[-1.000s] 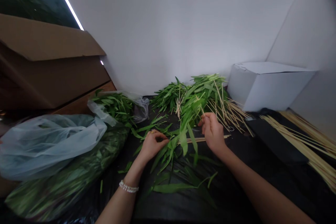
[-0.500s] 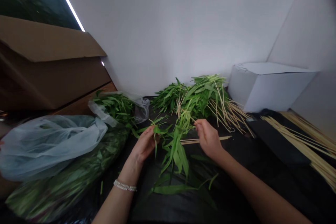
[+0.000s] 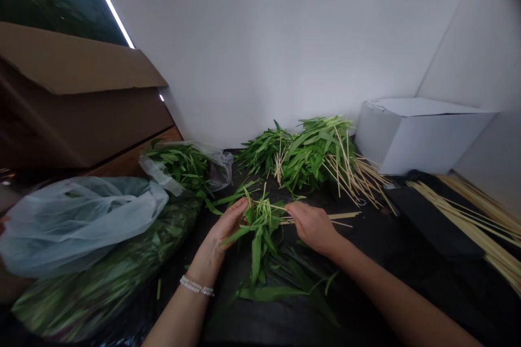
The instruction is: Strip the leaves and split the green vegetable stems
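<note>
Near the centre, my left hand (image 3: 233,223) is closed on green leafy stems at the left side of a small bunch. A thin wooden stick (image 3: 277,206) runs through the folded greens (image 3: 260,227), and the fingers of my right hand (image 3: 311,225) pinch its right end. The leaves hang down between my hands. Behind them lies a pile of greens (image 3: 315,154) with many thin sticks (image 3: 366,179) poking out to the right. Loose leaves (image 3: 271,294) lie on the black surface (image 3: 244,325) in front.
To the left are a cardboard box (image 3: 81,119), a clear bag (image 3: 81,222) of greens and a smaller open bag of leaves (image 3: 181,165). A white box (image 3: 431,135), a dark block (image 3: 439,225) and long sticks (image 3: 484,227) are at the right. Part of a person shows at the left edge.
My right hand has moved left and slightly down with the stick and its greens, away from the back pile. The bunch now meets the stems at my left hand.
</note>
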Tool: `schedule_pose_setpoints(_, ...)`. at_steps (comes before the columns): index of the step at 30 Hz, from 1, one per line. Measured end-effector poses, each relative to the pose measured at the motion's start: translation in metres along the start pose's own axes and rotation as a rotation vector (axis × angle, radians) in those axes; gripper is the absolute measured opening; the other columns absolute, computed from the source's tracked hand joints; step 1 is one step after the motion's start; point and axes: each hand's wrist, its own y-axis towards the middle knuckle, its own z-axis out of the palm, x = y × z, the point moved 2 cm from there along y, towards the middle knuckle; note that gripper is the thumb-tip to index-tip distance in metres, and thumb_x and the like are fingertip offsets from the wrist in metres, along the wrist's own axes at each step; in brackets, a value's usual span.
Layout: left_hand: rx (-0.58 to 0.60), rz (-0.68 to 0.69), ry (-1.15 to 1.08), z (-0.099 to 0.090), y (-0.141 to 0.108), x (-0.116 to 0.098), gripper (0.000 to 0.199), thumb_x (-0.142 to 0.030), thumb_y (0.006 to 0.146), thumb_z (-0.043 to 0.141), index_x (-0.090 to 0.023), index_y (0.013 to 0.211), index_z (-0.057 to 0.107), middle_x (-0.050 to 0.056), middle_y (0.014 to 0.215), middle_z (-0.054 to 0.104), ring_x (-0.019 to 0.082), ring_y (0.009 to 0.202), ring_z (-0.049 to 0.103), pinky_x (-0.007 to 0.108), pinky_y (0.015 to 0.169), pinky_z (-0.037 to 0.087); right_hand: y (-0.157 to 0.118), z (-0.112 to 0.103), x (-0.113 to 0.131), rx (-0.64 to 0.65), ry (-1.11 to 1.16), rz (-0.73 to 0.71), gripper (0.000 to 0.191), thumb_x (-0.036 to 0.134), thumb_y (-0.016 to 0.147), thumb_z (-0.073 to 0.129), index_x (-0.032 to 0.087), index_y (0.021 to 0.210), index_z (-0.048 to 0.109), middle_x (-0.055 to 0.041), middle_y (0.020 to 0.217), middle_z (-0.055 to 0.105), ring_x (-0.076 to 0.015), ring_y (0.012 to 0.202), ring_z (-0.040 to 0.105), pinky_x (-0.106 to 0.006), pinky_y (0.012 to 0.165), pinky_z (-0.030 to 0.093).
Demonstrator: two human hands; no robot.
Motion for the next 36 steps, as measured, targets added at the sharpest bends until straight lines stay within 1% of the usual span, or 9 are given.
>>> schedule_pose_setpoints(4,-0.005,0.008,-0.032,0.000,0.000,0.000,0.028,-0.021,0.066,0.082,-0.016,0.088,0.065,-0.002,0.079,0.066,0.011,0.066,0.063,0.021,0.061,0.053,0.000,0.000,0.000,0.042,-0.024,0.001,0.026,0.015,0.096,0.037,0.019,0.107,0.060,-0.0051,0.096,0.067,-0.0161,0.085,0.063,-0.024,0.072,0.043)
schedule_pose_setpoints(9,-0.010,0.000,-0.046,0.002,0.000,0.001,0.025,-0.020,0.067,0.081,-0.016,0.087,0.065,-0.001,0.078,0.067,0.012,0.067,0.065,0.024,0.062,0.055,0.000,0.000,0.001,0.077,-0.023,0.001,0.026,0.016,0.095,0.037,0.019,0.108,0.060,-0.0060,0.099,0.067,-0.0163,0.089,0.063,-0.024,0.075,0.044)
schedule_pose_setpoints(17,-0.022,0.011,-0.026,0.010,-0.005,-0.001,0.024,-0.017,0.066,0.081,-0.015,0.082,0.065,-0.001,0.075,0.067,0.012,0.065,0.064,0.023,0.060,0.053,0.001,0.000,0.004,0.109,-0.017,-0.003,0.027,0.013,0.094,0.037,0.019,0.108,0.060,-0.0067,0.100,0.067,-0.0168,0.090,0.063,-0.024,0.076,0.045)
schedule_pose_setpoints(23,-0.018,0.031,-0.004,0.010,-0.005,-0.001,0.020,-0.019,0.069,0.079,-0.015,0.080,0.064,0.000,0.073,0.066,0.012,0.064,0.064,0.023,0.063,0.053,0.000,0.001,0.004,0.126,0.010,-0.005,0.029,0.011,0.092,0.039,0.019,0.110,0.059,-0.0063,0.102,0.067,-0.0176,0.093,0.063,-0.025,0.078,0.045)
schedule_pose_setpoints(29,-0.004,0.012,0.034,0.010,-0.003,0.004,0.030,-0.024,0.062,0.084,-0.014,0.084,0.065,0.001,0.077,0.067,0.012,0.068,0.063,0.023,0.064,0.052,0.000,0.001,0.003,0.125,0.017,0.005,0.028,0.011,0.093,0.038,0.019,0.109,0.059,-0.0058,0.102,0.067,-0.0174,0.093,0.063,-0.025,0.078,0.045)
schedule_pose_setpoints(30,-0.020,0.040,0.052,0.009,-0.002,0.004,0.031,-0.026,0.061,0.085,-0.015,0.082,0.065,0.000,0.075,0.066,0.012,0.066,0.063,0.023,0.063,0.051,0.000,0.001,0.003,0.126,0.012,0.005,0.028,0.011,0.093,0.038,0.019,0.109,0.059,-0.0059,0.102,0.067,-0.0173,0.092,0.063,-0.025,0.078,0.045)
schedule_pose_setpoints(32,-0.089,0.155,0.128,0.006,0.000,0.004,0.031,-0.029,0.059,0.085,-0.015,0.078,0.065,-0.002,0.069,0.065,0.010,0.060,0.059,0.020,0.059,0.047,0.000,0.001,0.003,0.130,-0.004,0.007,0.028,0.011,0.093,0.037,0.019,0.108,0.059,-0.0062,0.101,0.067,-0.0172,0.092,0.063,-0.025,0.077,0.045)
schedule_pose_setpoints(34,-0.159,0.285,0.248,0.004,0.001,0.001,0.030,-0.032,0.059,0.085,-0.015,0.073,0.066,-0.003,0.063,0.062,0.008,0.055,0.054,0.018,0.054,0.042,0.000,0.001,0.003,0.138,-0.018,0.014,0.028,0.011,0.092,0.038,0.019,0.108,0.059,-0.0062,0.101,0.067,-0.0170,0.092,0.063,-0.024,0.076,0.045)
schedule_pose_setpoints(36,-0.192,0.367,0.369,0.005,0.001,-0.002,0.028,-0.034,0.060,0.084,-0.014,0.071,0.067,-0.002,0.060,0.062,0.007,0.053,0.051,0.019,0.052,0.039,0.000,0.001,0.003,0.144,-0.031,0.028,0.028,0.011,0.092,0.038,0.019,0.109,0.059,-0.0059,0.100,0.067,-0.0168,0.090,0.063,-0.024,0.074,0.044)
